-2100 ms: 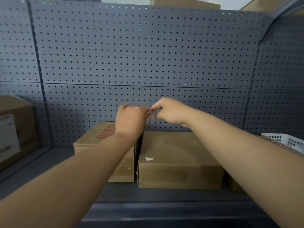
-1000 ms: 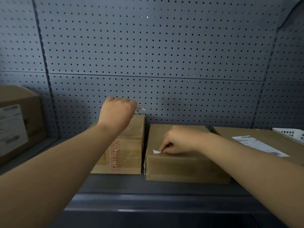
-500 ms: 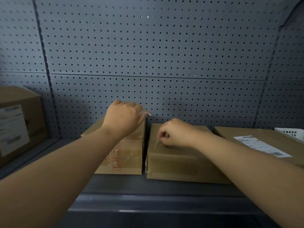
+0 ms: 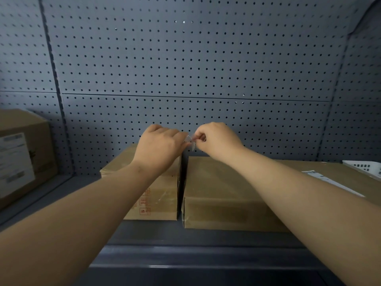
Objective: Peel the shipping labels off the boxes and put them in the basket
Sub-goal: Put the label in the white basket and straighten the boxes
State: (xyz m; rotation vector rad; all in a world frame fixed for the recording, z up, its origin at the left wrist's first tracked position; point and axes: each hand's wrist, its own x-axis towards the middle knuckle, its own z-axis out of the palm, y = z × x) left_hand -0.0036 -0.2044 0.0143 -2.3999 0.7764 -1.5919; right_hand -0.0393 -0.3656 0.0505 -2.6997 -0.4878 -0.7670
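Observation:
Two brown cardboard boxes sit side by side on the grey shelf: a left box (image 4: 156,195) with red print on its front and a wider middle box (image 4: 222,195). My left hand (image 4: 160,149) and my right hand (image 4: 218,139) meet above the gap between them, fingertips pinched on small crumpled label scraps (image 4: 190,141). A third box (image 4: 354,178) at the right still carries a white shipping label (image 4: 329,181). The white basket (image 4: 365,167) shows only its corner at the right edge.
A larger box (image 4: 24,155) with a white label (image 4: 15,159) on its side stands at the far left. Grey pegboard (image 4: 185,69) closes the back. The shelf's front lip (image 4: 195,256) runs across below my arms.
My right hand plucked a small white scrap from the middle box's top and rose to meet my left hand, which held its scrap aloft the whole time. The box top now shows no scrap.

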